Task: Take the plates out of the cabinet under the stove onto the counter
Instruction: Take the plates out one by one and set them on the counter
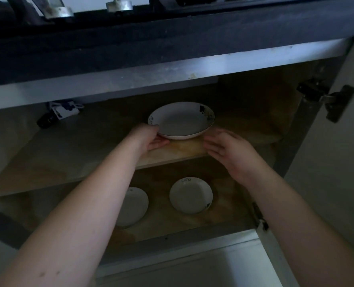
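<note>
Pinching the round white plate [181, 121], left hand [149, 137] curls.

Views: only one, the head camera, so no part of the scene was shared with a second view.
Position: it was worn on the person's head, in front of the open cabinet [254, 112] and below the dark counter edge [172, 44].
Direction: it looked forward and down into the cabinet, and the counter edge ran across the top of the picture.
Distance: it was near; both forearms entered from the bottom corners, and the upper shelf [72, 162] and the lower shelf [172, 224] filled the middle.
Lens: wide-angle, and the straight edges looked bent near the borders.
</note>
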`<state>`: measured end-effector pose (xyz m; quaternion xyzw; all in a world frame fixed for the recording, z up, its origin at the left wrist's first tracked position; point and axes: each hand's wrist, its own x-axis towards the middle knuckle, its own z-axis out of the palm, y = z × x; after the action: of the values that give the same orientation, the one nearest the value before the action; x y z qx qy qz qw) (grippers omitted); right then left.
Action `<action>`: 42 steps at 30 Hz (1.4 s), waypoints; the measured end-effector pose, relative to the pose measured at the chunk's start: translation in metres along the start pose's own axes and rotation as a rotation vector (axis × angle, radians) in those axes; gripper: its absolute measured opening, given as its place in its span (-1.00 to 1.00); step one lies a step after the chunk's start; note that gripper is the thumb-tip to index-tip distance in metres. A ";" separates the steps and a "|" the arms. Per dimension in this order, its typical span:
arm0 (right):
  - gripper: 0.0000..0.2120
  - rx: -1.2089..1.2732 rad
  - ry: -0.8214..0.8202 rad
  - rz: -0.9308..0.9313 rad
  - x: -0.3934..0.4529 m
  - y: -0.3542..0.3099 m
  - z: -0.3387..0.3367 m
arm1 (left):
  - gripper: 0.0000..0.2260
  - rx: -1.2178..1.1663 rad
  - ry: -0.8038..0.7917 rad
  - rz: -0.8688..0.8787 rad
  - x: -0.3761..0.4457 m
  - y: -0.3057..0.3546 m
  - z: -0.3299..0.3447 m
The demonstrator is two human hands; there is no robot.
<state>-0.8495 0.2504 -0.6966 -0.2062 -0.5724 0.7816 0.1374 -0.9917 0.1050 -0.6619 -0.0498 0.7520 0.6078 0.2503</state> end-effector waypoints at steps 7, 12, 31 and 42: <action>-0.67 0.047 0.106 0.042 -0.001 -0.008 -0.003 | -0.70 0.011 -0.024 0.011 -0.008 -0.005 -0.016; -0.95 0.043 0.142 0.060 -0.003 -0.015 -0.007 | -0.59 -0.060 -0.076 0.028 -0.020 -0.016 -0.024; -0.84 -0.026 0.065 0.127 -0.002 -0.015 -0.007 | -0.53 -0.101 -0.103 0.133 -0.045 -0.038 -0.057; -0.70 -0.066 -0.027 0.062 0.003 -0.015 -0.005 | -0.65 -0.139 -0.068 0.158 -0.055 -0.054 -0.072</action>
<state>-0.8505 0.2607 -0.6841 -0.2178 -0.5929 0.7690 0.0986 -0.9465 0.0112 -0.6759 0.0130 0.7005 0.6778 0.2229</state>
